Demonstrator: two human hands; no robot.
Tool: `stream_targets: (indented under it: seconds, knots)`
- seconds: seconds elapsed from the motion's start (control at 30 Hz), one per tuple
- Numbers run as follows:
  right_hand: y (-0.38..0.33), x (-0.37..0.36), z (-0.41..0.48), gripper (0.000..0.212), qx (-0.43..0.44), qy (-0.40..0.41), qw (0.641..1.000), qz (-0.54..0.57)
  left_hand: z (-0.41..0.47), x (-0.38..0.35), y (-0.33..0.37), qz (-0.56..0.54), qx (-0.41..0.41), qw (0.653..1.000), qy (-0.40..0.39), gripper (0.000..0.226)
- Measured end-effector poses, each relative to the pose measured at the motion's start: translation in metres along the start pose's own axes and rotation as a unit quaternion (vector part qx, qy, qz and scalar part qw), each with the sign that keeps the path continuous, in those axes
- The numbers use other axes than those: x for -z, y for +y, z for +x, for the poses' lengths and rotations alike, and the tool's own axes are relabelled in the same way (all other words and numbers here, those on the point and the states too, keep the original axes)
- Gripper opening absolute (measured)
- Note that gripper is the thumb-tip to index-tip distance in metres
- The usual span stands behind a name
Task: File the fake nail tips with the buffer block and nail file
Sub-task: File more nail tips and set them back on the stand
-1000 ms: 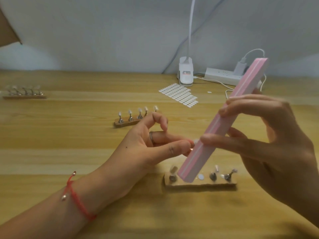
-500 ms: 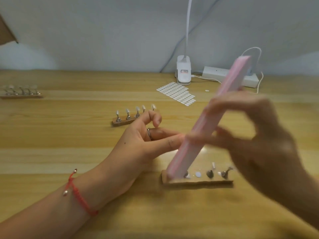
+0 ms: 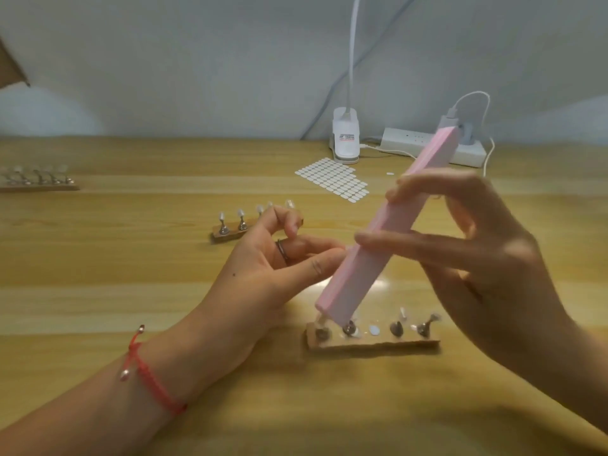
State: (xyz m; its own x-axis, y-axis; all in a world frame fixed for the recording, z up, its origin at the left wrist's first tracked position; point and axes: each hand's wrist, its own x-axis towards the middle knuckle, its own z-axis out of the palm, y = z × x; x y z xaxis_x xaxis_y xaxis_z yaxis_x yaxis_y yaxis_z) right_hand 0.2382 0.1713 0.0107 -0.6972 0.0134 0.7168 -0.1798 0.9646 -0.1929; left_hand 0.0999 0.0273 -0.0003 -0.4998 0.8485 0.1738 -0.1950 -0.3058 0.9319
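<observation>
My right hand (image 3: 487, 264) grips a long pink buffer block (image 3: 378, 238) between thumb and fingers and holds it tilted, upper end far right, lower end just above the near wooden stand (image 3: 371, 344). My left hand (image 3: 263, 274) pinches something small with thumb and fingertips pressed against the block's left face. The block hides the pinched fake nail tip. The near stand carries metal holders, some with clear tips. I see no nail file.
A second stand with tips (image 3: 230, 230) sits just behind my left hand, a third stand (image 3: 39, 185) at the far left. A sheet of white adhesive dots (image 3: 332, 179), a clip lamp base (image 3: 344, 139) and a power strip (image 3: 411, 143) lie at the back.
The buffer block has slid down and to the left against my left fingertips and now covers the nail tip that showed a second ago. My left hand has stayed in place.
</observation>
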Motion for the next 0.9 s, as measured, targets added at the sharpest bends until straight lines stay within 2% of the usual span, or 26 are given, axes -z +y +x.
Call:
stream_targets:
  seconds: [0.03, 0.07, 0.1, 0.17, 0.23, 0.33, 0.37, 0.43, 0.5, 0.57, 0.7, 0.8, 0.9]
  knots:
    - [-0.002, -0.003, -0.002, 0.035, -0.037, -0.005, 0.999, 0.036, -0.001, 0.000, -0.001, 0.002, 0.001, 1.000, 0.003, 0.049]
    - [-0.005, -0.005, -0.004, 0.030, -0.030, -0.024, 0.998, 0.054, -0.001, 0.000, -0.002, -0.004, 0.003, 1.000, 0.002, 0.052]
    - [-0.008, -0.008, -0.007, 0.025, 0.012, -0.036, 0.999, 0.035, -0.001, 0.000, -0.002, -0.015, 0.005, 1.000, -0.005, 0.052]
    - [-0.004, -0.005, -0.006, 0.030, 0.069, -0.020, 0.997, -0.011, 0.000, 0.001, -0.002, -0.024, 0.015, 1.000, -0.012, 0.049]
    - [0.001, 0.001, -0.003, 0.035, 0.034, 0.003, 0.999, -0.001, 0.000, 0.001, -0.001, -0.021, 0.023, 0.999, -0.008, 0.053]
    - [-0.007, -0.012, -0.012, 0.031, 0.060, -0.035, 0.998, 0.013, -0.002, -0.001, -0.001, -0.034, 0.016, 0.999, -0.020, 0.054]
    - [-0.005, -0.012, -0.012, 0.028, 0.045, -0.036, 0.998, 0.022, -0.002, -0.002, -0.001, -0.039, 0.017, 0.999, -0.019, 0.056]
    - [0.000, -0.008, -0.007, 0.034, 0.012, -0.003, 1.000, 0.026, -0.001, -0.001, -0.001, -0.024, 0.016, 1.000, -0.004, 0.056]
    - [-0.004, -0.010, -0.008, 0.046, -0.006, -0.007, 0.994, 0.112, -0.001, -0.001, -0.001, -0.012, 0.008, 1.000, 0.000, 0.055]
    - [-0.012, -0.016, -0.012, 0.050, 0.018, -0.053, 0.981, 0.188, -0.001, -0.003, -0.002, -0.011, -0.006, 1.000, -0.001, 0.053]
    - [0.002, -0.007, -0.009, 0.052, 0.009, -0.007, 0.994, 0.104, 0.000, -0.003, -0.002, 0.000, -0.015, 1.000, 0.009, 0.051]
    - [-0.012, -0.020, -0.014, 0.041, -0.003, -0.031, 0.989, 0.142, 0.000, -0.005, -0.003, -0.009, -0.022, 1.000, -0.005, 0.047]
    - [0.014, -0.009, -0.006, 0.036, -0.081, 0.027, 0.991, 0.101, 0.000, -0.003, -0.002, 0.003, -0.028, 0.999, 0.016, 0.048]
